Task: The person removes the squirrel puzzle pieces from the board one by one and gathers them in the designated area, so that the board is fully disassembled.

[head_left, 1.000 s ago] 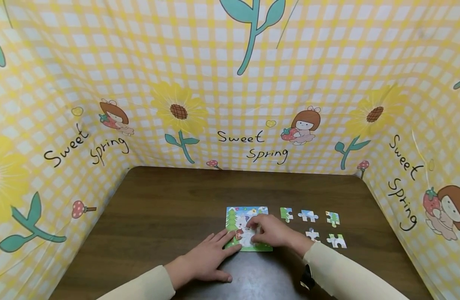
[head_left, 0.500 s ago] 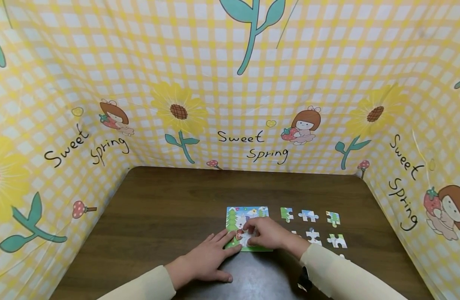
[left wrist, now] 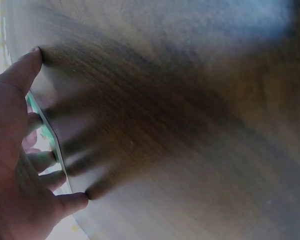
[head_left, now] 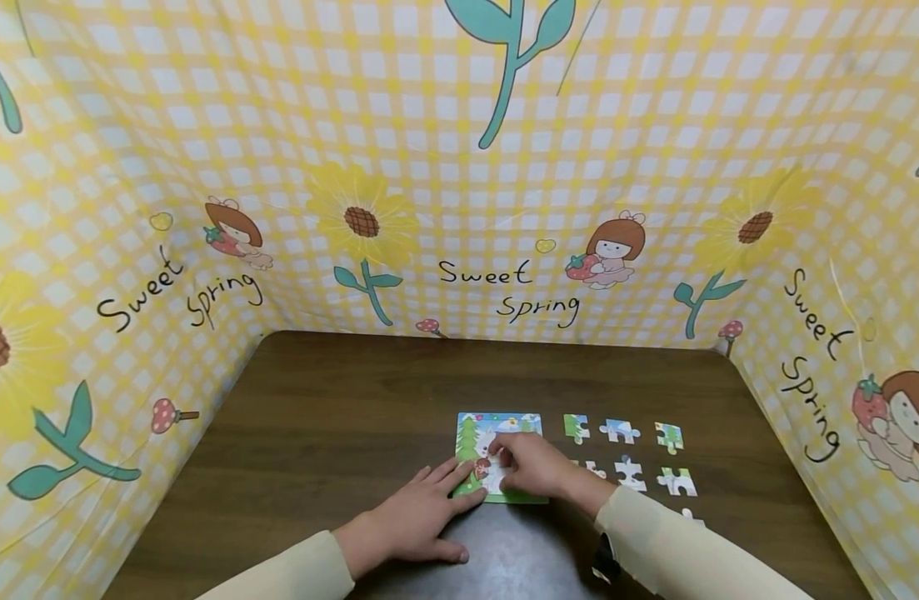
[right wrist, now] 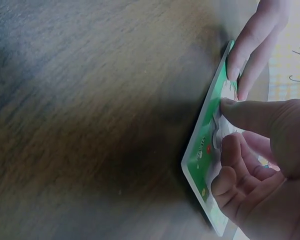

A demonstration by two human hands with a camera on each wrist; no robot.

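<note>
A small picture puzzle board [head_left: 468, 433] with a green border, trees and a white rabbit lies flat on the table. My left hand [head_left: 417, 517] is spread, its fingertips resting on the board's left side and the thumb on the tabletop. Over the board's right half, my right hand [head_left: 537, 471] pinches a puzzle piece [right wrist: 216, 132] at the board's surface. In the right wrist view the thumb is on that piece and the other fingers are curled; most of the piece is hidden under them.
Several loose puzzle pieces lie right of the board, among them a green one [head_left: 576, 427], a blue-topped one [head_left: 620, 430] and a tree piece [head_left: 669, 436]. My right forearm covers some of them. A yellow checked cloth [head_left: 474, 200] walls the brown table [head_left: 339, 417].
My right hand and sleeve have shifted slightly left across the board, uncovering more of the loose pieces. The left hand stays in place. The head view has turned a little.
</note>
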